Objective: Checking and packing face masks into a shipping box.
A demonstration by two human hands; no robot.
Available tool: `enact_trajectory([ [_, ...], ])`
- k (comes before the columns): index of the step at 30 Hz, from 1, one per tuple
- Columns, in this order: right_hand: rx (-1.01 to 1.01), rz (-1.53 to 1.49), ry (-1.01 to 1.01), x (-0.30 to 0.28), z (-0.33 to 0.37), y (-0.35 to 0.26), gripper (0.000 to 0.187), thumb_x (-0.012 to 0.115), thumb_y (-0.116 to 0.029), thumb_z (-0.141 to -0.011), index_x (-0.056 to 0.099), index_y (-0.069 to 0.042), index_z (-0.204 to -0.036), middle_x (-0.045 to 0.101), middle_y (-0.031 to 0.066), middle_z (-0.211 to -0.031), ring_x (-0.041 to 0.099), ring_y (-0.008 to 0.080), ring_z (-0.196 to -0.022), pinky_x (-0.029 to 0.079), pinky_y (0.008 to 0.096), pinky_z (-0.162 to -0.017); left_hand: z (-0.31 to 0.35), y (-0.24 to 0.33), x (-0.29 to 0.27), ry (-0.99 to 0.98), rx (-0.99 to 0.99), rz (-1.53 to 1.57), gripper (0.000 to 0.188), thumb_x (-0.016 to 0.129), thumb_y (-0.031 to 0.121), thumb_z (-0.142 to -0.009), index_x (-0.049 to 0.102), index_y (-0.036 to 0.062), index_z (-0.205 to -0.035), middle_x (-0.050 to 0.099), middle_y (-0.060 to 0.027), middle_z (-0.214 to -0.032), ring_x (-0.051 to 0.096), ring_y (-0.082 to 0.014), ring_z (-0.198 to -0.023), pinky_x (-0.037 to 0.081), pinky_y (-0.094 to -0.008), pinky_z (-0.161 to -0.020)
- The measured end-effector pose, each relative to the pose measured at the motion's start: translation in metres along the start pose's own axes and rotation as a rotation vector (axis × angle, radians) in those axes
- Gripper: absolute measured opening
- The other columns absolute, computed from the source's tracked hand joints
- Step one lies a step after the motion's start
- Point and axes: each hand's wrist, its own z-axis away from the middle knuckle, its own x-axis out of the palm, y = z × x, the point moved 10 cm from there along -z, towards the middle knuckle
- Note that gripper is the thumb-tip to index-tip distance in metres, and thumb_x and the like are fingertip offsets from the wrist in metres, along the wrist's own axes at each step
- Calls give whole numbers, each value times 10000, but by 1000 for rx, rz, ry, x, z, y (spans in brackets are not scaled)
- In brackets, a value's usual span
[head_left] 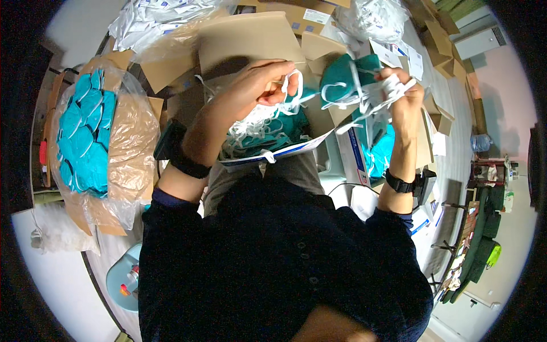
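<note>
While the left forearm slants up and rightward from the lower edge in the head view, the left hand [279, 85] sits at its end above an open box, wrist bent, fingers curled inward and clamped on a white strap [294, 91], which loops around the fingertips. The right forearm stands nearly upright on the other side, banded at the wrist by a black strap [399, 182], and the right hand [405, 94] is closed around a bunch of white bands [393, 91], with loose ends sticking out to either side of the fist. The two hands are well apart, at about the same height.

Between them, nearer the right hand, is a teal cup-shaped piece [339, 80] with white bands crossing it. Its long axis slants from lower left to upper right, the upper end toward the right fist; which way its hollow faces cannot be told.

Below the hands, the open box [296, 149] sits in front of the person's lap, holding more teal pieces [279, 126] under a tangle of white straps [250, 125]. Over to the left, a plastic-lined carton [134, 137] holds stacked teal cups [82, 142]. Just right of the open box, a white carton [356, 154] with a blue stripe stands beside further teal pieces [380, 154].
</note>
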Motion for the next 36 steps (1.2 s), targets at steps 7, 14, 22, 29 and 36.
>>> enact_trajectory([
  [7, 58, 2, -597, 111, 26, -18, 576, 625, 41, -699, 573, -42, -1266, 606, -22, -826, 506, 33, -694, 390, 205, -607, -17, -10, 15, -78, -120, -204, 301, 495, 285, -965, 577, 36, -817, 519, -16, -710, 350, -34, -494, 241, -189, -413],
  [14, -44, -64, -817, 144, 29, -18, 459, 497, 144, -630, 621, 37, -1058, 683, 117, -922, 613, 182, -822, 452, 277, -696, -15, -8, 31, -198, -133, -214, 314, 515, 268, -963, 635, -21, -936, 532, -14, -674, 378, -39, -482, 251, -170, -409],
  [22, -136, 239, -321, 103, 12, -8, 214, 501, 37, -758, 673, -9, -877, 659, 152, -735, 625, 232, -670, 469, 326, -609, -12, -6, 24, 3, -71, -221, 304, 483, 268, -983, 595, 24, -840, 504, 14, -644, 374, -35, -463, 278, -182, -418],
  [29, 473, -857, -22, 98, 8, 38, 226, 427, -144, -939, 595, 7, -949, 652, 144, -839, 629, 241, -711, 509, 318, -642, -28, -18, 40, 140, 78, -234, 340, 416, 260, -1016, 510, 47, -768, 473, 8, -636, 411, -54, -473, 315, -192, -428],
  [36, 546, -939, 29, 69, -18, 68, 159, 430, -101, -891, 564, -15, -882, 499, 39, -661, 457, 147, -548, 422, 286, -535, -10, -18, 64, 143, 99, -320, 348, 390, 239, -1021, 460, 54, -735, 422, 15, -563, 390, -66, -459, 335, -224, -437],
])
